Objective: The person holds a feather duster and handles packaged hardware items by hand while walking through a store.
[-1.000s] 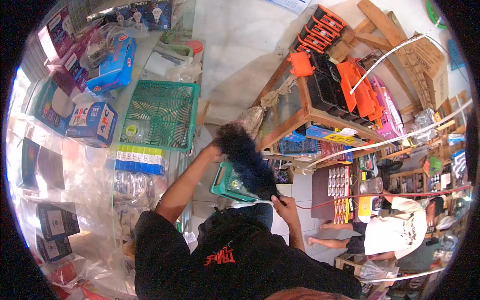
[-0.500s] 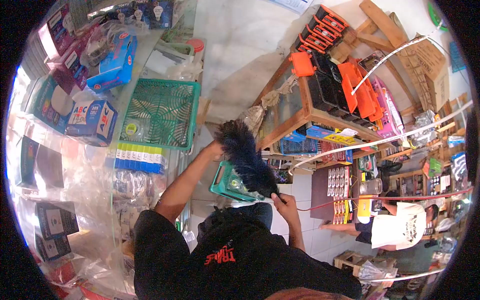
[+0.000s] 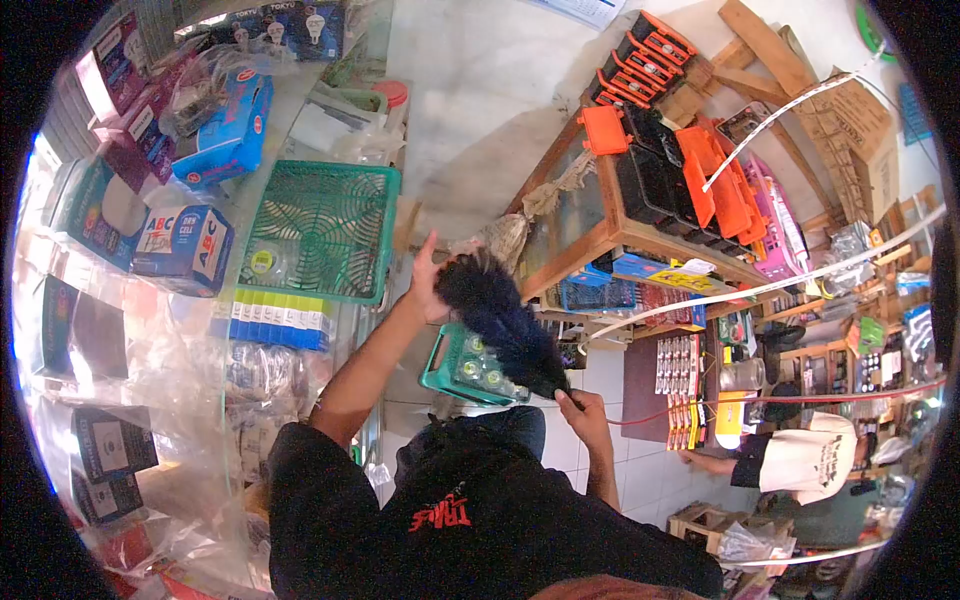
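Observation:
A dark blue-black feather duster (image 3: 505, 320) slants across the space in front of me. My right hand (image 3: 583, 412) is closed around its handle end at the lower right. Beside the fluffy far end is my left hand (image 3: 428, 284), its fingers apart; whether it touches the feathers I cannot tell. Below the duster, a small green basket (image 3: 437, 378) holds several clear round items with pale green labels, partly covered by the feathers. To the left, a larger green basket (image 3: 330, 230) stands on the glass counter with a similar clear item in its corner.
Battery boxes (image 3: 185, 250) and other packages crowd the glass counter on my left. At right, a wooden-framed case (image 3: 610, 235) carries black and orange boxes. A white cable (image 3: 760, 286) and a red cord (image 3: 760, 397) cross the right side. Another person (image 3: 808, 458) is farther off.
My left hand has opened and shifted slightly up at the duster's far end. The right hand and handle have moved a little right and down, uncovering more of the small basket.

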Available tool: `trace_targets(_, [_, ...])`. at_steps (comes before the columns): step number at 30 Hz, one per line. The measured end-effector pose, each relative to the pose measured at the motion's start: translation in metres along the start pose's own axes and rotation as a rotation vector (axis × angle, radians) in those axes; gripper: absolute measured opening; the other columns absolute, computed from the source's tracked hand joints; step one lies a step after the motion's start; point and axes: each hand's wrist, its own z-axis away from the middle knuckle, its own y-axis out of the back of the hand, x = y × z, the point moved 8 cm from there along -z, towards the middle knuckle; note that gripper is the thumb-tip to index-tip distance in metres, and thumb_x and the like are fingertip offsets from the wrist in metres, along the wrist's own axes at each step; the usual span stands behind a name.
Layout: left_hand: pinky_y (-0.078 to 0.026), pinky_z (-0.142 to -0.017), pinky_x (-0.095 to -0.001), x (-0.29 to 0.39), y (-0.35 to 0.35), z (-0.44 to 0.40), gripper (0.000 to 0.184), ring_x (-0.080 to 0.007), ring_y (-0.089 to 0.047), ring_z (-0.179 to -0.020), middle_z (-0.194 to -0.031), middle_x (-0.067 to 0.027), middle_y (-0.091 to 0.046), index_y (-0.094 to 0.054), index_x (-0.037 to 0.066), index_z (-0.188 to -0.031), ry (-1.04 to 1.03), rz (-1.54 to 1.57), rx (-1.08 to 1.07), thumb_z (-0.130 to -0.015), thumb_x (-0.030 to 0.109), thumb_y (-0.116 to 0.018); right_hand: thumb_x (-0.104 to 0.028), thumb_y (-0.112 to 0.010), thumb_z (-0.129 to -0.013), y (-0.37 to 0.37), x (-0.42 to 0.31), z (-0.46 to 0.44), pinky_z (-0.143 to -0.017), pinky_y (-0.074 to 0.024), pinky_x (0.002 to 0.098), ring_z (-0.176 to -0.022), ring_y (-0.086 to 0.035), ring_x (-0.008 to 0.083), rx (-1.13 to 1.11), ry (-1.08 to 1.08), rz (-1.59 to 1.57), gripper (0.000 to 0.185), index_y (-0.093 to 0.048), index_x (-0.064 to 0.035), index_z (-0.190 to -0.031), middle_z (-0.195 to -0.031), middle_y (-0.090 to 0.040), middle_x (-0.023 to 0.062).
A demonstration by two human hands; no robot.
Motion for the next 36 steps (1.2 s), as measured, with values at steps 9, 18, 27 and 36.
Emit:
trace_targets(9, [-0.034, -0.107, -0.0470, 0.002, -0.029, 0.019, 0.082, -0.0334, -0.052, -0.119, -0.127, -0.0164, -0.056, -0.050, 0.003, -0.131, -0.040, -0.087, -0.111, -0.082, 0.068, -0.047, -0.027, -0.063, -0.092, -0.010, 0.007, -0.004, -0.040, -0.0250, 0.0241, -0.044, -0.036, 0.0040, 0.019, -0.029, -0.235, 0.044, -0.050, -0.0056, -0.056, -0.050, -0.044, -0.0042])
trace_targets(18, [-0.038, -0.103, -0.0476, 0.004, -0.005, 0.008, 0.063, -0.0327, -0.054, -0.116, -0.128, -0.0156, -0.057, -0.052, 0.002, -0.128, -0.096, -0.186, 0.008, -0.088, 0.051, -0.046, -0.030, -0.062, -0.092, -0.016, 0.030, -0.013, -0.038, -0.0226, 0.0232, -0.040, -0.034, 0.0041, -0.039, 0.072, -0.221, 0.042, -0.051, -0.0077, -0.058, -0.049, -0.042, -0.0047])
trace_targets(27, [-0.036, -0.105, -0.0486, 0.006, -0.016, 0.009, 0.058, -0.0341, -0.055, -0.115, -0.125, -0.0187, -0.057, -0.053, 0.001, -0.125, -0.135, -0.102, -0.046, -0.089, 0.045, -0.046, -0.033, -0.060, -0.094, -0.043, 0.037, -0.018, -0.038, -0.0237, 0.0234, -0.041, -0.033, 0.0045, -0.048, 0.012, -0.334, 0.040, -0.052, -0.0075, -0.064, -0.051, -0.041, -0.0050])
trace_targets(36, [-0.041, -0.101, -0.0454, 0.010, -0.003, -0.005, 0.050, -0.0287, -0.056, -0.114, -0.125, -0.0124, -0.058, -0.052, 0.005, -0.127, -0.130, -0.189, -0.192, -0.095, 0.042, -0.041, -0.036, -0.056, -0.096, -0.072, 0.021, -0.023, -0.036, -0.0240, 0.0229, -0.039, -0.033, 0.0047, -0.072, -0.198, -0.579, 0.038, -0.057, -0.0059, -0.072, -0.052, -0.041, -0.0048])
